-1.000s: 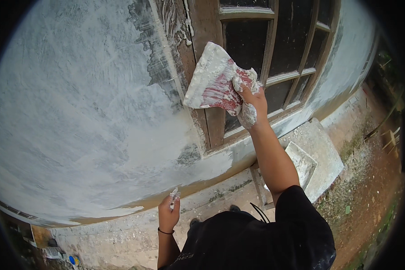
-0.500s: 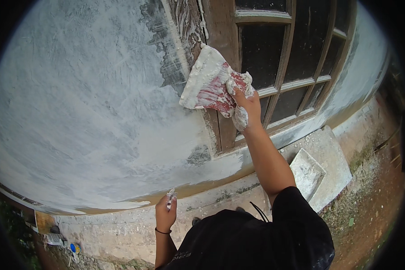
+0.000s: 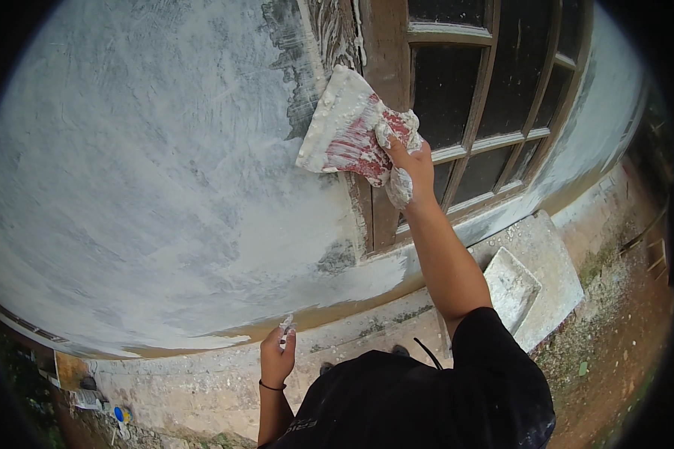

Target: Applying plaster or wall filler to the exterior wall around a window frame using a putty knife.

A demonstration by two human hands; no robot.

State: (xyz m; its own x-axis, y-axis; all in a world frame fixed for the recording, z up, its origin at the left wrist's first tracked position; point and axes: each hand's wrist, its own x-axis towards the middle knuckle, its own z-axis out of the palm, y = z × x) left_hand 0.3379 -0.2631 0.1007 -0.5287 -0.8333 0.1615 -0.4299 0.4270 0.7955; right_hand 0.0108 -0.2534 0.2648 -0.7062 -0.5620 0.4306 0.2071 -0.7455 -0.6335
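Note:
My right hand (image 3: 412,168) is wrapped round the narrow end of a wide red putty spreader (image 3: 363,142). Thick white putty coats the spreader's broad edge and smears its face and my fingers. That broad edge lies over the strip where the grey-white wall (image 3: 180,165) meets the brown wooden window frame (image 3: 386,82); whether it touches cannot be told. Lower down, my left hand (image 3: 277,359) is held near the wall's foot, its fingers closed together. White stuff shows at those fingertips, and what they hold, if anything, is too small to make out.
A paned window (image 3: 487,90) fills the upper right. Below it a putty-smeared tray (image 3: 513,288) rests on a pale board (image 3: 558,273). A concrete ledge (image 3: 202,382) runs along the wall's base, with a blue and yellow item (image 3: 121,414) at lower left.
My right hand and the spreader have shifted slightly left and up along the wall, away from the window frame. The view has turned a little. My left hand stays nearly where it was.

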